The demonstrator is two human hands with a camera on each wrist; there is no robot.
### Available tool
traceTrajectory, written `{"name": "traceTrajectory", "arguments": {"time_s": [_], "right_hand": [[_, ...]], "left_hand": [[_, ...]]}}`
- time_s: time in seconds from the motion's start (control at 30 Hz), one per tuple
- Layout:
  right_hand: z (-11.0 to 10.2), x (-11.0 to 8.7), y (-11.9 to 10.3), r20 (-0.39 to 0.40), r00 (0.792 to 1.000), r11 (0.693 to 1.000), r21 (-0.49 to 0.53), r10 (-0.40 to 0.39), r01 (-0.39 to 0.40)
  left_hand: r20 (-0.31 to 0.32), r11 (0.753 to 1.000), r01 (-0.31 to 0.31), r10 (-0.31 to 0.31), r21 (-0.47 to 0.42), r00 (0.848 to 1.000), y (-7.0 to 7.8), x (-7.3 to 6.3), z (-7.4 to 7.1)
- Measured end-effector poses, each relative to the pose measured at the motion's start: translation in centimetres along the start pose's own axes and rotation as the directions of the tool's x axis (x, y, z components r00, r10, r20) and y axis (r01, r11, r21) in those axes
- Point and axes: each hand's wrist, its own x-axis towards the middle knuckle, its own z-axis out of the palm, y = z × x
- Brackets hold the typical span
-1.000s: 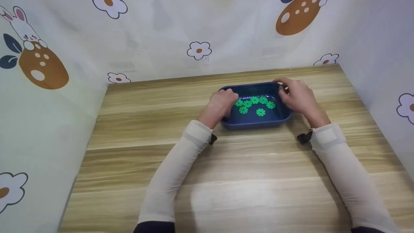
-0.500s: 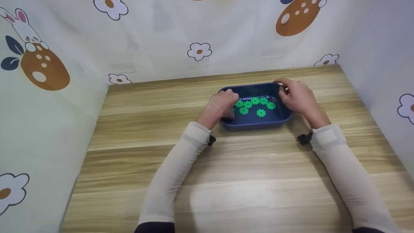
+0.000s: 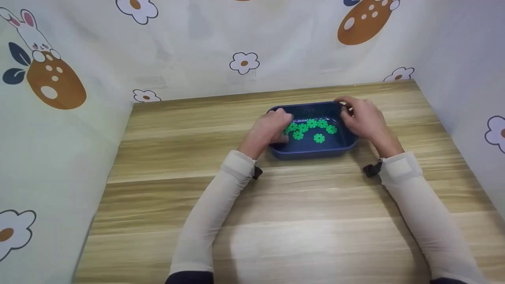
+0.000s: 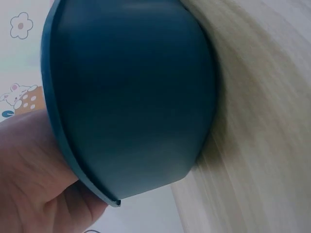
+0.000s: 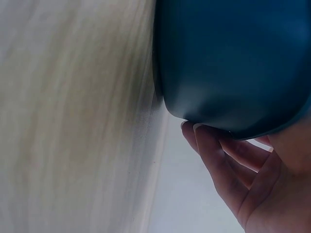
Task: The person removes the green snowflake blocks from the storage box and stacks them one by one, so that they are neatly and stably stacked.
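Observation:
A dark blue rectangular plastic bin (image 3: 311,153) sits on the wooden table and holds several small green notched discs (image 3: 319,138). My left hand (image 3: 269,127) reaches over the bin's left end, with its thumb and bent fingers inside. Green shows next to the left thumb, but whether the fingertips grip a disc is hidden. In the left wrist view the left hand (image 4: 34,170) lies over the rim. My right hand (image 3: 363,117) pinches the bin's far right corner. Its fingers (image 5: 214,155) lie against the outer wall, while the thumb is inside.
The wooden table (image 3: 197,197) extends in front and to the left of the bin. A pale printed cloth (image 3: 189,51) stands behind and along both sides. A black wrist mount (image 3: 371,169) is strapped under the right wrist.
Inside the bin, the left thumb has shifted slightly to the right, and green has come into view beside it. The right hand and the bin stay about where they were.

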Motion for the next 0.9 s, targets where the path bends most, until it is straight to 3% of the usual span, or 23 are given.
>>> {"name": "traceTrajectory", "arguments": {"time_s": [0.17,0.33,0.57,0.9], "right_hand": [[-0.1,0.0,0.0,0.008,1.0,1.0,-0.001,0.01,-0.01],[-0.2,0.0,-0.1,0.007,1.0,1.0,0.001,0.022,-0.022],[-0.1,0.0,-0.1,0.0,0.999,0.999,0.04,0.035,-0.035],[0.1,0.1,0.0,-0.014,1.0,0.997,0.067,0.025,-0.024]], "left_hand": [[-0.067,0.998,-0.051,0.047,-0.049,0.997,-0.2,-0.2,0.1],[-0.174,0.99,-0.106,0.089,-0.089,0.981,-0.4,-0.7,0.1],[-0.263,0.975,-0.108,0.055,-0.193,0.963,-1.0,-2.3,-0.2],[-0.386,0.936,-0.128,-0.01,-0.328,0.922,-2.5,-5.1,0.2]]}}
